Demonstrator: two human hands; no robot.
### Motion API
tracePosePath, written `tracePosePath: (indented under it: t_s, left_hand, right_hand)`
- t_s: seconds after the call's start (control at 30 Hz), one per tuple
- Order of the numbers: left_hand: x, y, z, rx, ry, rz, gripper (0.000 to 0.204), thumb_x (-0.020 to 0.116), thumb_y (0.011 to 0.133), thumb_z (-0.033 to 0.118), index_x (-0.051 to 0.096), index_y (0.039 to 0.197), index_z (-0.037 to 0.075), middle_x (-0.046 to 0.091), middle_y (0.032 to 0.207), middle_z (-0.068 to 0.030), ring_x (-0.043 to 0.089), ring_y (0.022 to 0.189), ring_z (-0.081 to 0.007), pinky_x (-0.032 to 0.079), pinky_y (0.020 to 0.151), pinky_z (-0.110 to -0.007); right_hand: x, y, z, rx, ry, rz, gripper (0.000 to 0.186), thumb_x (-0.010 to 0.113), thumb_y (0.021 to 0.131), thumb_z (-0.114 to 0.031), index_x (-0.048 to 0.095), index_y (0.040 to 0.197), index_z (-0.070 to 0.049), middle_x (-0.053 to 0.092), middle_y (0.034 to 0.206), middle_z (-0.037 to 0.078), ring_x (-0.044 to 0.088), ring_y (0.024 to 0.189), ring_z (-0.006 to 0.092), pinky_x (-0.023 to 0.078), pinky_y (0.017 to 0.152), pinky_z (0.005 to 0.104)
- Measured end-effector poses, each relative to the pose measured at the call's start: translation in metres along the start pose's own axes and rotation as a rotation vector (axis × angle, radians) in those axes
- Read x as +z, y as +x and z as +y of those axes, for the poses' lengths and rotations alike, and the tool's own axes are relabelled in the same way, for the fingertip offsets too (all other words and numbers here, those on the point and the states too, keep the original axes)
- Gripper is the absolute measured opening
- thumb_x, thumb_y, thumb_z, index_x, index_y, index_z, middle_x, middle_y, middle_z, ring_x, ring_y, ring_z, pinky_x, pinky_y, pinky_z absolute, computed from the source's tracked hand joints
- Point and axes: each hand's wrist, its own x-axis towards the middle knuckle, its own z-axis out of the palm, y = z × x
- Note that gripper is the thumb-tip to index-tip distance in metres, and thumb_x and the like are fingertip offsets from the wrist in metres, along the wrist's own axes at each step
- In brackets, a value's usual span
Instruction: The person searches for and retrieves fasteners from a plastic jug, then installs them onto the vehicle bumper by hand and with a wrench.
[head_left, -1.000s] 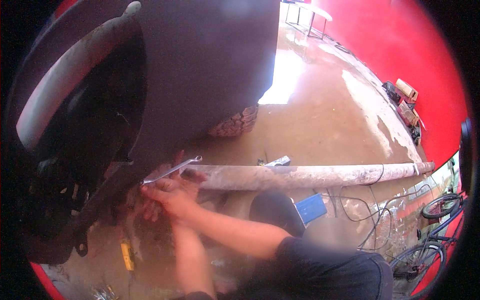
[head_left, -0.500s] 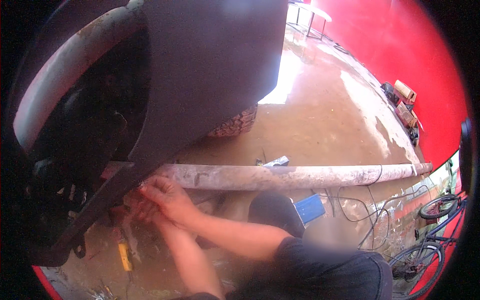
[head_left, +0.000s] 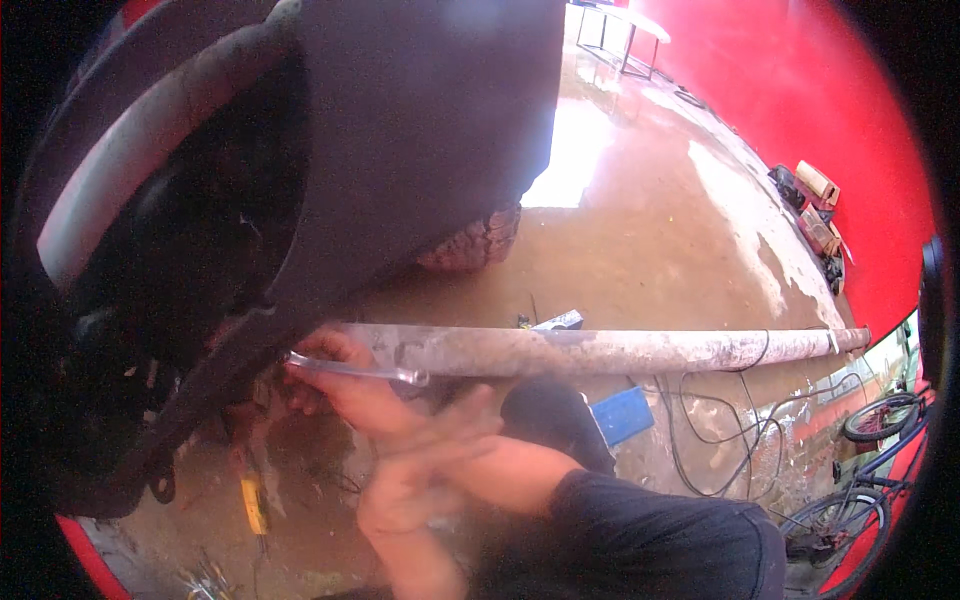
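Note:
My right hand (head_left: pixel 345 392) grips a silver wrench (head_left: pixel 360 370) under the dark body of a vehicle (head_left: pixel 400 130). The wrench lies almost level, its left end at the dark underside parts (head_left: pixel 250 345). My left hand (head_left: pixel 420 470) is blurred by movement and sits lower, drawn back from the wrench, with its forearm coming up from the bottom edge. I cannot make out whether its fingers hold anything. My right arm reaches in from a black sleeve (head_left: pixel 640 530).
A long grey pipe (head_left: pixel 620 350) lies across the wet brown floor behind my hands. Nearby are a tyre (head_left: pixel 470 245), a blue box (head_left: pixel 622 415), a yellow tool (head_left: pixel 253 500), loose cables (head_left: pixel 720 440), a bicycle (head_left: pixel 860 480) and boxes (head_left: pixel 815 185) by a red wall.
Both hands were together at the underside. Now my left hand has pulled back and down in a blur, and the wrench in my right hand shows again, lying level.

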Motion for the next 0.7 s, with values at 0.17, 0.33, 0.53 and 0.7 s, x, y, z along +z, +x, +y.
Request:
tracePosePath:
  t_s: [0.17, 0.33, 0.53, 0.7]
  left_hand:
    - [-0.016, -0.022, 0.009, -0.166, 0.334, 0.058, 0.053, 0.067, 0.08, 0.037, 0.06, 0.115, -0.001, 0.06, 0.114, -0.0252, 0.06, 0.106, -0.034, 0.045, 0.091, -0.042]
    - [-0.011, -0.011, 0.027, 0.098, 0.671, 0.797, 0.05, 0.071, 0.078, 0.025, 0.057, 0.117, -0.003, 0.066, 0.101, -0.0178, 0.065, 0.093, -0.0286, 0.051, 0.078, -0.036]
    - [0.008, 0.053, 0.026, -0.066, 1.651, 0.505, 0.048, 0.069, 0.076, 0.004, 0.056, 0.122, 0.003, 0.067, 0.097, -0.0132, 0.064, 0.085, -0.0285, 0.049, 0.077, -0.037]
    - [0.001, 0.056, 0.026, 0.012, 1.613, 0.571, 0.044, 0.069, 0.075, 0.005, 0.061, 0.118, 0.007, 0.065, 0.099, -0.0164, 0.062, 0.089, -0.0339, 0.048, 0.08, -0.038]
  right_hand:
    - [-0.005, -0.004, -0.008, 0.004, -0.019, -0.081, 0.025, 0.066, 0.087, -0.016, 0.058, 0.104, -0.001, 0.065, 0.09, 0.011, 0.065, 0.073, 0.0171, 0.053, 0.06, 0.0284]
    - [-0.006, 0.004, -0.003, -0.216, -0.192, -0.056, 0.023, 0.066, 0.087, -0.015, 0.058, 0.103, -0.001, 0.063, 0.092, 0.009, 0.063, 0.081, 0.0157, 0.052, 0.066, 0.0275]
    - [-0.004, 0.009, -0.001, -0.081, 0.088, -0.195, 0.023, 0.068, 0.084, -0.017, 0.061, 0.098, -0.001, 0.061, 0.092, 0.008, 0.06, 0.089, 0.0166, 0.048, 0.074, 0.0284]
    - [-0.019, 0.01, -0.002, -0.288, -0.407, -0.087, 0.026, 0.071, 0.08, -0.019, 0.064, 0.099, -0.002, 0.062, 0.093, 0.01, 0.058, 0.094, 0.0193, 0.047, 0.079, 0.0322]
